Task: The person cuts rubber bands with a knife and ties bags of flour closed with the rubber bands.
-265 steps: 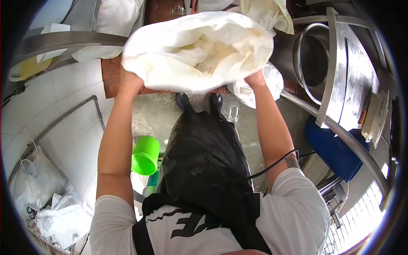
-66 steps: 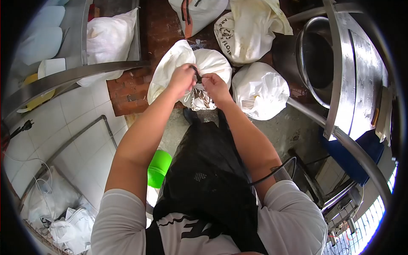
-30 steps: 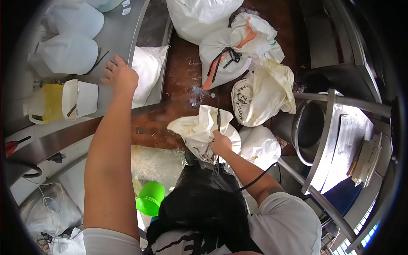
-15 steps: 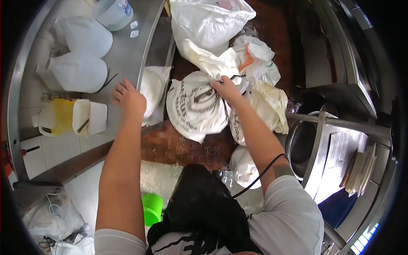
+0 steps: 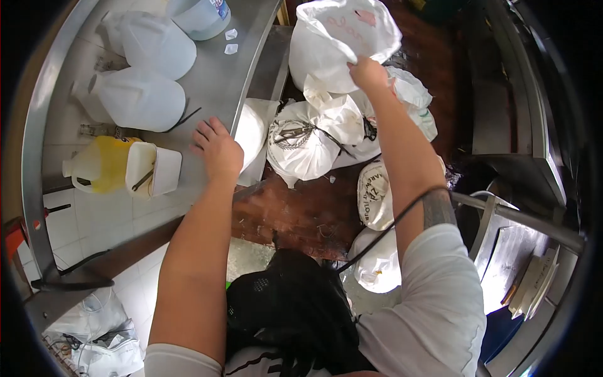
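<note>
My right hand [image 5: 369, 74] grips the near rim of an open white sack [image 5: 323, 60] at the top centre, its fingers wrapped over the edge. Pinkish marks show on the sack's inner wall. Just below it, a tied white sack with black print [image 5: 301, 143] rests on the reddish-brown floor, a black tie at its neck. With its fingers spread, my left hand [image 5: 218, 146] is at the edge of the metal table [image 5: 217, 78] and holds nothing. A thin black strip [image 5: 185, 117] lies on the table near those fingers.
On the table are clear plastic jugs [image 5: 141, 100], a yellow jug [image 5: 107, 164] and a white tub [image 5: 166, 171]. More white sacks [image 5: 379, 261] lie at the centre right. A metal rail [image 5: 534, 227] and a steel surface stand on the right. A black cable crosses my right arm.
The printed sack went from near my feet to beside the other sacks, and my right hand let it go. That hand now holds the open sack's rim. The view has shifted forward and left.
</note>
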Tool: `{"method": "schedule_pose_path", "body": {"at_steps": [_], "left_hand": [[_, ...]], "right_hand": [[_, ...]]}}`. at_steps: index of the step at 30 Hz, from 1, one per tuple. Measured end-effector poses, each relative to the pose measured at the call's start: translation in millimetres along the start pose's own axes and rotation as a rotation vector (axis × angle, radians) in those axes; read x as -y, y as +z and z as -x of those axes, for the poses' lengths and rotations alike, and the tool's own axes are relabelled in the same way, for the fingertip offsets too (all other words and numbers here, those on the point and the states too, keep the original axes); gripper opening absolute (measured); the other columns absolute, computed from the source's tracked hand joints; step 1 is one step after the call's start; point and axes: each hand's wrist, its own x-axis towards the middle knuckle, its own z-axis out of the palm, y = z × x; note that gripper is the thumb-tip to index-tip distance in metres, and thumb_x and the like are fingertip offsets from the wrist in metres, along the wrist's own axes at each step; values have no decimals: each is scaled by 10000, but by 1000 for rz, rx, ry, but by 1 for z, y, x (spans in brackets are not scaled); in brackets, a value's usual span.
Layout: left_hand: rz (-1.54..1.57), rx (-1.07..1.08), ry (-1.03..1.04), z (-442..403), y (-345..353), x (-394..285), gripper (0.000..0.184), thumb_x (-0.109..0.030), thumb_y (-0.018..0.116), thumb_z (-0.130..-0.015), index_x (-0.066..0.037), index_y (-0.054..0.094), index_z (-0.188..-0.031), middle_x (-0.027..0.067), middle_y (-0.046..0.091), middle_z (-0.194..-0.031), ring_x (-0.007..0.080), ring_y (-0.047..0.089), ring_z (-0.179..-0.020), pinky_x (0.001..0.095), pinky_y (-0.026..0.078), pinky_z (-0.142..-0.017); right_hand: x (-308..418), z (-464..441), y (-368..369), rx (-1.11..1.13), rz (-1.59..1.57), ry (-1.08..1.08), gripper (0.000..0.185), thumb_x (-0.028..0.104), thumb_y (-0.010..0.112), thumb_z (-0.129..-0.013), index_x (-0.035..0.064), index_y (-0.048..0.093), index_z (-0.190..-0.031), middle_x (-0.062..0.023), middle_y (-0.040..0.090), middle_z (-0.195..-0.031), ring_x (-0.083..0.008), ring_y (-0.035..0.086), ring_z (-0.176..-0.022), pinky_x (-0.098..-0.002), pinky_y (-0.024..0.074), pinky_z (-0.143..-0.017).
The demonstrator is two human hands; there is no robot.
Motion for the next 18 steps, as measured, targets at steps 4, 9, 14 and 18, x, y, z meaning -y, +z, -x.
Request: {"method": "schedule_pose_path", "body": {"at_steps": [4, 9, 14, 18], "left_hand": [[8, -170, 20, -2, 19, 4, 665, -132, 583, -874, -8, 358, -1487, 263, 384, -1522, 474, 360, -1402, 658, 318, -1098], [-17, -88, 22, 2, 8, 6, 706, -260, 616, -918, 19, 336, -1503, 297, 364, -1552, 498, 356, -1422, 690, 291, -1104], [652, -91, 394, 37, -37, -13, 1355, -628, 838, -728, 42, 58, -1610, 372, 129, -1636, 535, 133, -1525, 619, 175, -1216], [1167, -316, 568, 98, -134, -86, 1589, -686, 906, -576, 58, -61, -1595, 427, 13, -1619, 519, 1, -1547, 591, 109, -1239]], "right_hand": [[3, 105, -67, -100, -111, -60, 304, 382, 636, -942, 101, 703, -1037, -217, 725, -983, -433, 687, -958, -537, 529, -829], [3, 219, -196, -477, -187, -415, 326, 55, 697, -855, 84, 722, -1179, -126, 743, -939, -163, 693, -787, -313, 549, -762], [44, 340, -357, -512, -457, -628, 80, 44, 680, -945, 5, 687, -875, 61, 607, -779, -31, 527, -719, -223, 415, -622], [30, 382, -379, -473, -364, -610, 236, 177, 740, -953, 35, 735, -1142, 92, 623, -807, 2, 499, -683, -197, 380, -586]]}}
